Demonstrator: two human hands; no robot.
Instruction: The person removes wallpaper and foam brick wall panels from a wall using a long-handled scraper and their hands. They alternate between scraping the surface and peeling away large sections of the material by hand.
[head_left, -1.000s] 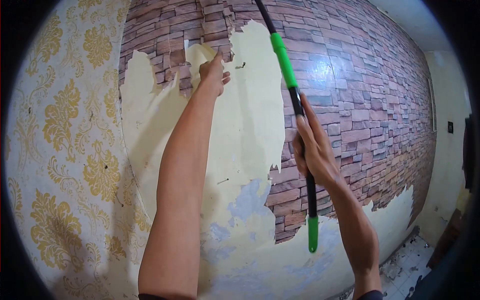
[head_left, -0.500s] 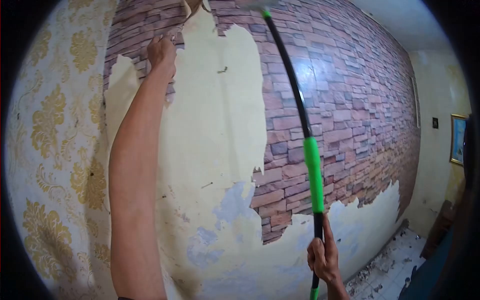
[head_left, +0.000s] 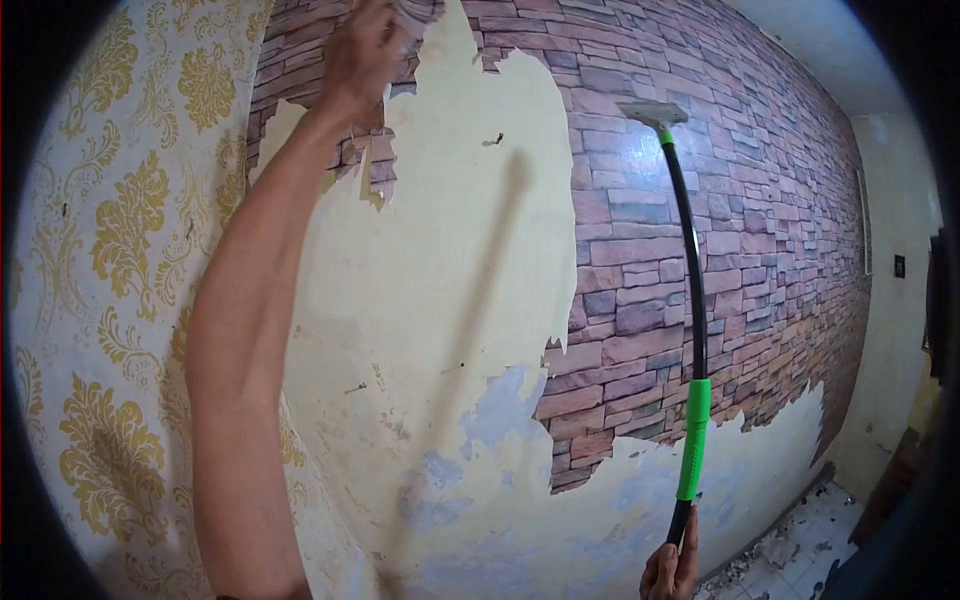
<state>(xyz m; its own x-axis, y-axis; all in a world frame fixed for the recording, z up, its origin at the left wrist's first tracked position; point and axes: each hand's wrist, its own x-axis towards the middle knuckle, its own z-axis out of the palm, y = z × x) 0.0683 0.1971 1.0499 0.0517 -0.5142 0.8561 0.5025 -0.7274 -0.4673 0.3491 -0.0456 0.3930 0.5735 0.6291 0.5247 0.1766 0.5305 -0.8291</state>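
While your right hand [head_left: 668, 572] grips probably light pole [head_left: 692, 270] low, left hand [head_left: 358, 58] pinches thin, likely tear-prone wallpaper [head_left: 418, 12].

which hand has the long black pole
The right hand, low on the black pole below its long green grip; the left hand is up at the stone-pattern wallpaper.

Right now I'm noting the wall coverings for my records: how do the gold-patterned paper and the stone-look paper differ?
The gold-patterned paper has ornate gold motifs on a pale ground, while the stone-look paper imitates stacked blocks in purplish browns. The stone-look paper catches a bright glare; the gold-patterned paper shows none. Ragged tears run along the stone-look paper beside bare wall, but the gold-patterned paper looks largely whole. Both are wall coverings.
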